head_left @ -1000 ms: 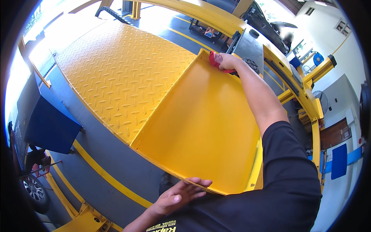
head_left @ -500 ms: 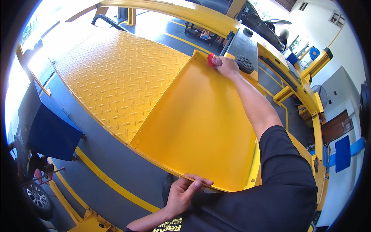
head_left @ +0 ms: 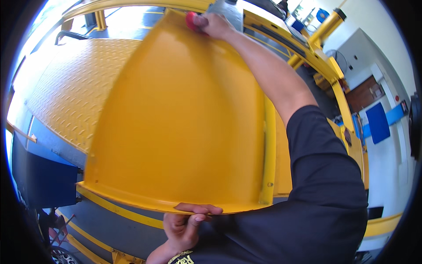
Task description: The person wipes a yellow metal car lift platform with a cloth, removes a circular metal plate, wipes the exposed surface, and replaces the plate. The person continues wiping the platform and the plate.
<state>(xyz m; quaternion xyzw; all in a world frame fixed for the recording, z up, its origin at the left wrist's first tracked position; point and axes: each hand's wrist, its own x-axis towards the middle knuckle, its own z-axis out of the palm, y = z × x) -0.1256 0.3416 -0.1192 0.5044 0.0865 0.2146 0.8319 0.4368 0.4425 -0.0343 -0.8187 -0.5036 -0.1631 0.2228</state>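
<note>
A large yellow metal panel (head_left: 176,123) with turned-up edges, shaped like a shallow tray, fills the middle of the view. Its near edge is tipped up close to my body. My left hand (head_left: 187,226) pinches that near lip, fingers over the inner side and thumb below. Stretched to the far edge, my right hand (head_left: 215,25) is closed at the panel's far corner. Against its fingertips is a small red thing (head_left: 191,21), whose kind I cannot make out. The fingers' hold behind the far edge is partly hidden.
To the left lies a yellow diamond-plate platform (head_left: 79,92). A dark blue panel (head_left: 44,176) stands at the lower left, above a car wheel (head_left: 66,255). Yellow lift beams (head_left: 285,35) run along the far right, with a blue sheet (head_left: 378,123) by the wall.
The yellow panel has been raised and swung left, off the line of the diamond-plate platform. Both hands have moved left with it, keeping their places on its edges.
</note>
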